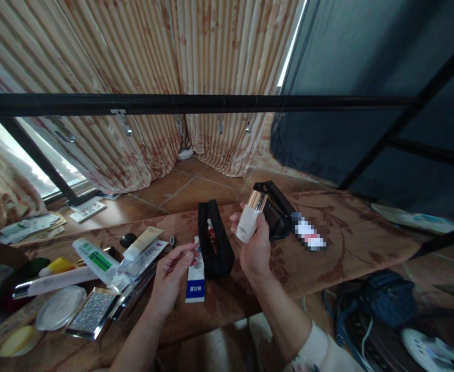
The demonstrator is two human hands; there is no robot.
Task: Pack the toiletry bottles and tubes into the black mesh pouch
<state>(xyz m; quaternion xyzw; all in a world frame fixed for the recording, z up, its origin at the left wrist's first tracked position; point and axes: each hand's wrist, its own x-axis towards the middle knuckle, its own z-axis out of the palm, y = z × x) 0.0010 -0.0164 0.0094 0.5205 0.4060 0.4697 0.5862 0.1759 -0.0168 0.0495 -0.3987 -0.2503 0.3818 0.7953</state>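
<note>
My right hand (256,253) is wrapped round a white cosmetic bottle (247,223) with a shiny gold cap, tilted above the cloth. To its left, a long black pouch (221,261) lies unzipped, and a small reddish-brown bottle (212,236) shows in its opening. My left hand (172,274) is beside the pouch's left edge, fingers loosely bent and apart, with nothing seen in them. Just past those fingertips a white and blue tube (195,289) lies along the pouch, its upper part partly covered by the hand.
At left lie several toiletries, among them a green-marked white tube (97,261), a beige tube (144,243), a glittery case (91,312) and a round clear-lidded tub (61,308). Behind my right hand sits another black bag (275,206). A dark metal bar (211,103) crosses ahead.
</note>
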